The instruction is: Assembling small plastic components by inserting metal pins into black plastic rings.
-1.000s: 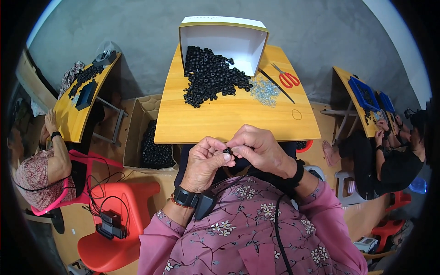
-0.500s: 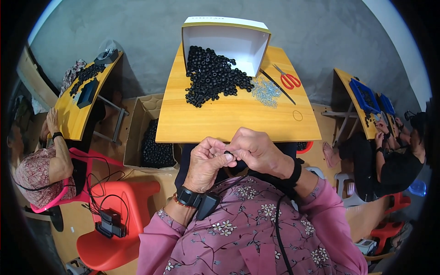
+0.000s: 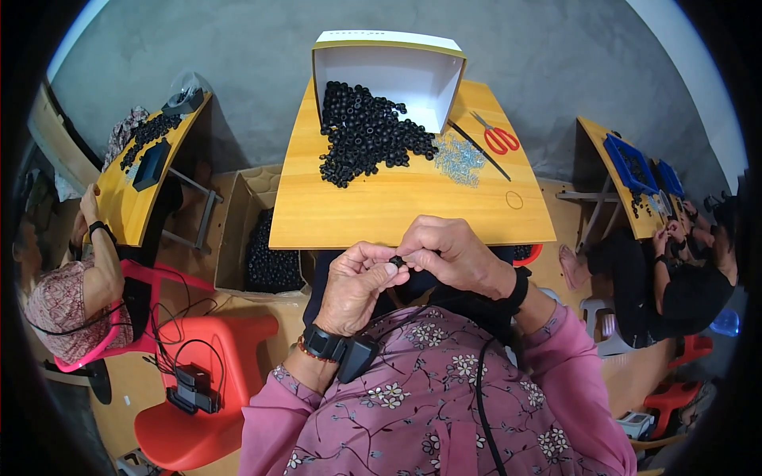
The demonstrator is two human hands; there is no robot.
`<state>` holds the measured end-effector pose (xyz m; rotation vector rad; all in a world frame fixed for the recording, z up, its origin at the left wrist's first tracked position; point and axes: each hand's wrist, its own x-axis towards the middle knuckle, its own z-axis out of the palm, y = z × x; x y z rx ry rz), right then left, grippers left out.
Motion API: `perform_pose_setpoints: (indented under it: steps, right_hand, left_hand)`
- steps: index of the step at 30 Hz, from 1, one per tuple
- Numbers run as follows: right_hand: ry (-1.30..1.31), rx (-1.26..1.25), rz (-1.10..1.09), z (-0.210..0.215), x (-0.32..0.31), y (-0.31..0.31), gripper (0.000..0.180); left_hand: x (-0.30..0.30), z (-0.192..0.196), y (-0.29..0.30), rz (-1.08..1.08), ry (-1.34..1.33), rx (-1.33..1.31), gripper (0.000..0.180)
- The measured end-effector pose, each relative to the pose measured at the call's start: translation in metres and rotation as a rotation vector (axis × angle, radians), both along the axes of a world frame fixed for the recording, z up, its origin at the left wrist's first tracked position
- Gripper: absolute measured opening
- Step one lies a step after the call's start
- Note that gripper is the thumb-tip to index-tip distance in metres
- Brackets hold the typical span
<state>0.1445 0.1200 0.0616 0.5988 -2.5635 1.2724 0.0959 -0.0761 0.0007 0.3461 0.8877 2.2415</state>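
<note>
A small black ring-shaped part point(image 3: 396, 260), mostly hidden by fingertips, is pinched between the left hand point(image 3: 359, 287) and right hand point(image 3: 452, 255), just in front of the near edge of the wooden table point(image 3: 397, 208). On that table, farther away, a heap of similar black parts point(image 3: 365, 135) spills from a white cardboard box point(image 3: 389, 67). Right of the heap lie small, hard-to-identify metal pieces point(image 3: 459, 157) and red-handled scissors point(image 3: 498, 137).
</note>
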Motion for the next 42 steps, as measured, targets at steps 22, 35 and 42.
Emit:
perform_pose_setpoints:
  steps: [22, 35, 42]
  right_hand:
    - [-0.033, -0.022, 0.039, -0.004, 0.004, 0.0, 0.014]
    - [-0.158, -0.174, 0.01, -0.005, 0.002, -0.004, 0.008]
    - [-0.177, -0.195, -0.002, -0.01, 0.003, -0.004, 0.007]
  left_hand:
    - [-0.001, 0.003, -0.004, -0.039, -0.067, -0.088, 0.012]
    - [-0.003, 0.002, -0.004, -0.043, -0.14, -0.101, 0.009]
    - [-0.003, -0.003, -0.005, -0.09, -0.191, -0.088, 0.006]
